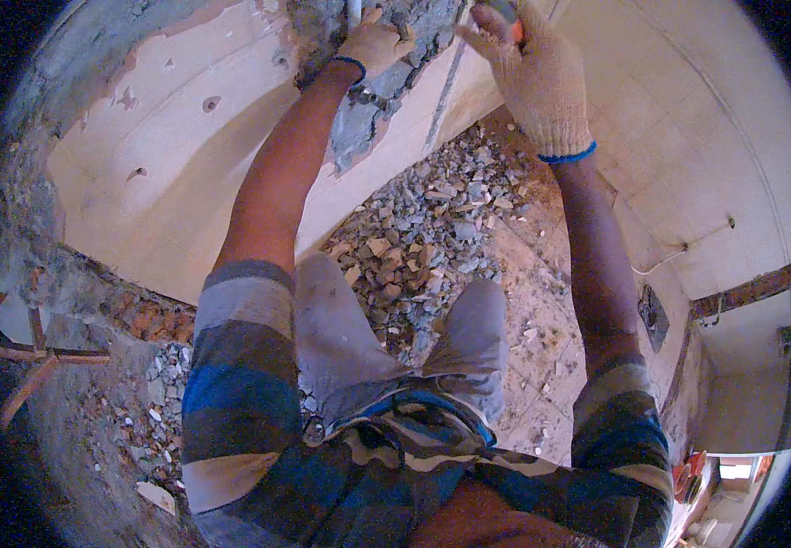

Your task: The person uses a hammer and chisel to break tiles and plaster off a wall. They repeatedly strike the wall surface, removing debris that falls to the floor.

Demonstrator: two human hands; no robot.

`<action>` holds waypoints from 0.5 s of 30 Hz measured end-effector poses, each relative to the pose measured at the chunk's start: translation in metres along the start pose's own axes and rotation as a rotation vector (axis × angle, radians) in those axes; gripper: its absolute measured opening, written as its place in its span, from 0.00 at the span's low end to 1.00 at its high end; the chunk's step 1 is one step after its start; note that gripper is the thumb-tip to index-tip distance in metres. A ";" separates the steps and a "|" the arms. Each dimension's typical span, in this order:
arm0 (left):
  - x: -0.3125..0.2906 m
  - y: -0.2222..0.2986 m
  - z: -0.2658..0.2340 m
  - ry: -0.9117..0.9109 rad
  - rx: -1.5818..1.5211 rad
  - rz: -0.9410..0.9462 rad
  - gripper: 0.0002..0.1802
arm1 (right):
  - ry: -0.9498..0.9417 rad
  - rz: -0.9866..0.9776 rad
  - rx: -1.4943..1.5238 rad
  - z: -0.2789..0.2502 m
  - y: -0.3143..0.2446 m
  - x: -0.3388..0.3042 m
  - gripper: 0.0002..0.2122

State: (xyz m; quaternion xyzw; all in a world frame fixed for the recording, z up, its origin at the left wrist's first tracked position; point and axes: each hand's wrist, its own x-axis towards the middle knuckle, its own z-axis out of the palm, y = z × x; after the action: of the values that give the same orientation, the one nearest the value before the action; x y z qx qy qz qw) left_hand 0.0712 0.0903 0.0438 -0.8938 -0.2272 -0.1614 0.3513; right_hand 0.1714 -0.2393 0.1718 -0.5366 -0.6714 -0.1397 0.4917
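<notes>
L hand (377,46): knit glove w/ dark blue cuff, up at top edge, on/near the bare grey patch (352,137) where the wall (176,155) has lost its facing. Fingers bent, right beside a pale rod (353,11); can't tell if they grip it, rod runs out of frame.

R hand (542,87): same type glove, bright blue cuff, top ctr-right, a bit apart from L. Closed round an orange & grey tool (516,33), thumb sticking out to the left; most of tool cut off/hidden, type n/a. So both items = top edge, tool right of rod.

Wall also has small holes, L of the L forearm. Below patch: big pile of rubble (414,256), grey + tan chunks, btwn wall and person's knees, spilling onto dusty floor (532,365). More rubble low L, near some wood strips (30,370). R side: tan wall (679,137) w/ a thin cable (662,262) poking out & dark recess (652,318) below it. Person wears striped shirt (240,384), grey pants (345,310).
</notes>
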 end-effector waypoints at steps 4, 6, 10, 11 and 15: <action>0.003 0.002 -0.003 -0.035 -0.188 -0.195 0.32 | -0.088 0.073 -0.193 0.009 0.014 0.005 0.16; 0.002 0.002 -0.006 0.044 -0.081 -0.091 0.23 | -0.234 0.091 -0.377 0.021 0.028 0.002 0.21; 0.002 0.000 -0.009 -0.040 -0.181 -0.035 0.20 | -0.429 0.169 -0.518 0.030 0.056 -0.013 0.24; 0.004 -0.002 -0.009 -0.035 -0.136 -0.053 0.19 | -0.387 0.151 -0.464 0.026 0.062 -0.015 0.24; -0.003 0.001 -0.001 0.134 -0.146 -0.043 0.19 | -0.370 0.356 -0.349 0.007 0.076 -0.076 0.21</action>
State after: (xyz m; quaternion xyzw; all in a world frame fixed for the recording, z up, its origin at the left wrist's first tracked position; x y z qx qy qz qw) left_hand 0.0695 0.0882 0.0424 -0.8990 -0.2101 -0.2446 0.2963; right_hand 0.2289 -0.2494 0.0810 -0.7384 -0.6108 -0.0646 0.2783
